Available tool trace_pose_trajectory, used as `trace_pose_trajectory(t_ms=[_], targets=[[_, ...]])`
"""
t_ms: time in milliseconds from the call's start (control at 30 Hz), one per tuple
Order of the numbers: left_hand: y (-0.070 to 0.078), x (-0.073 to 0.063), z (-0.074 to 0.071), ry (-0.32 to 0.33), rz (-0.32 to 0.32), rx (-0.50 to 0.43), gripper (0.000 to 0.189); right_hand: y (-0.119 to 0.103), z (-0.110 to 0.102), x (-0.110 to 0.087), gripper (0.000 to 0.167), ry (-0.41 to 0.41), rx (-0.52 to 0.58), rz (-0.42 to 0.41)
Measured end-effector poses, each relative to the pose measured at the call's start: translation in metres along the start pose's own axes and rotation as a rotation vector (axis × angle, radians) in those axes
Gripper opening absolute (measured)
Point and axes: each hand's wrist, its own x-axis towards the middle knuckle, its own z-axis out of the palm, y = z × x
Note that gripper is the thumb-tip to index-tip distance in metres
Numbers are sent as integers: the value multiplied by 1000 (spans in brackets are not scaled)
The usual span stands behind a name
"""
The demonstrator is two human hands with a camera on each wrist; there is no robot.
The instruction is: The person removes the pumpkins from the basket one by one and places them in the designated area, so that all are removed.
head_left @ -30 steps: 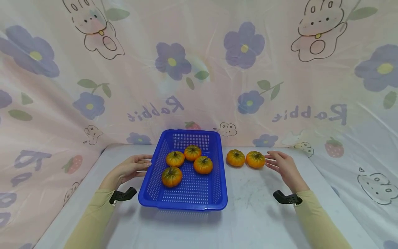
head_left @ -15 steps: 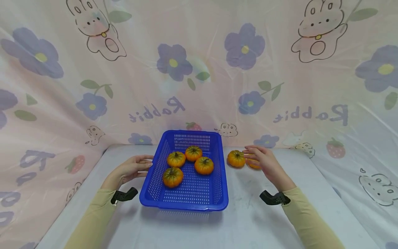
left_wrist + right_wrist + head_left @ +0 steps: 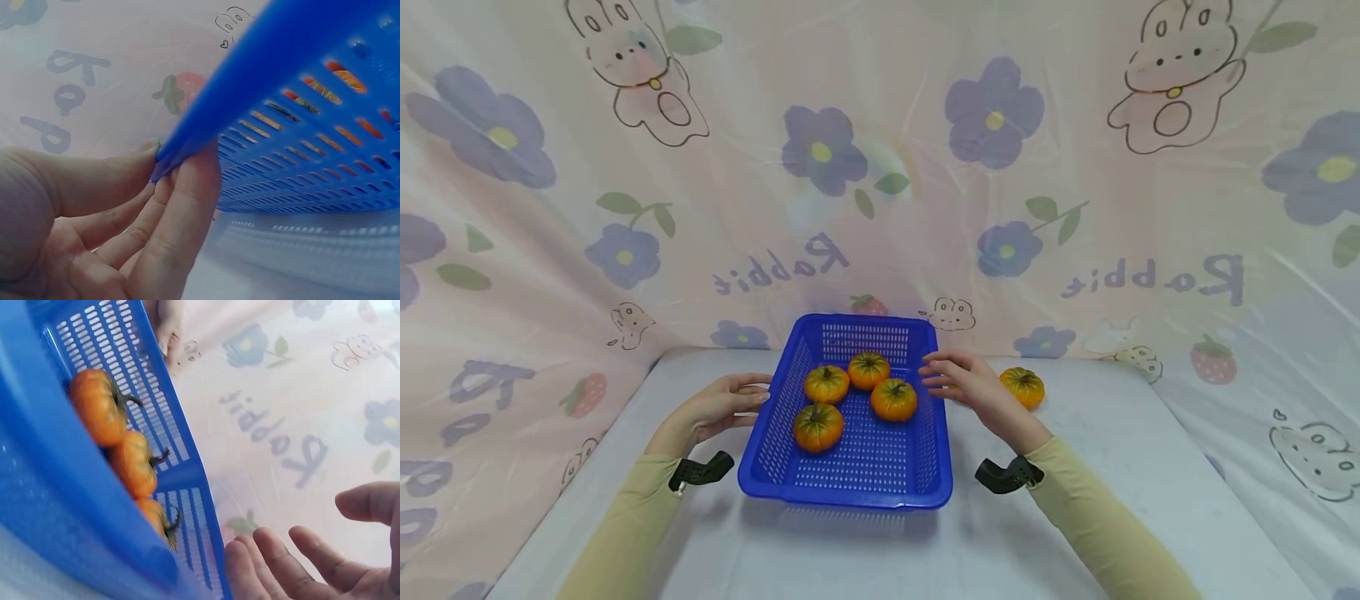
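A blue plastic basket (image 3: 842, 502) holds several small orange pumpkins (image 3: 818, 427) with greenish tops. At its left side my left hand (image 3: 718, 408) pinches the rim (image 3: 206, 112) between thumb and fingers, as the left wrist view shows. My right hand (image 3: 973, 390) is at the basket's right rim, its fingers apart and holding nothing. In the right wrist view, those fingertips (image 3: 265, 540) lie close to the blue rim; contact cannot be told. One pumpkin (image 3: 1022, 387) sits on the table beyond my right wrist. Another pumpkin that stood beside it is now behind my right hand, largely hidden.
A white table (image 3: 1112, 483) carries the basket. Behind and at the sides hangs a pale curtain (image 3: 910, 250) printed with flowers and rabbits, reaching down to the table's back edge. A black wrist mount (image 3: 1009, 474) sits on my right forearm.
My right hand has moved left, from beside the outer pumpkin, across the two loose pumpkins to the basket's right rim. My left hand and the basket have stayed in place.
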Motion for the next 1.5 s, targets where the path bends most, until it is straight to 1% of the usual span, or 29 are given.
trace_pose_trajectory(t_ms=[167,333,533,700,967,1067,1200,1433,1500], targets=[[0,0,0,2,0,6,55,-1,19,9,42,-48,23,14],[0,0,0,2,1,10,54,0,37,20,39,-116,41,20],[0,0,0,1,-3,7,56,0,57,32,44,-196,43,71],[-1,-1,1,9,-2,19,59,2,72,41,41,-220,44,115],[-1,0,1,5,1,21,60,4,86,53,49,-273,49,188],[-1,0,0,5,0,26,61,4,89,59,49,-275,85,219],[-2,0,-2,-9,8,27,62,6,92,66,48,-244,129,246],[-2,2,-3,-32,13,13,60,8,99,71,46,-225,111,300],[-2,2,-2,-32,15,15,60,9,100,73,46,-218,95,303]])
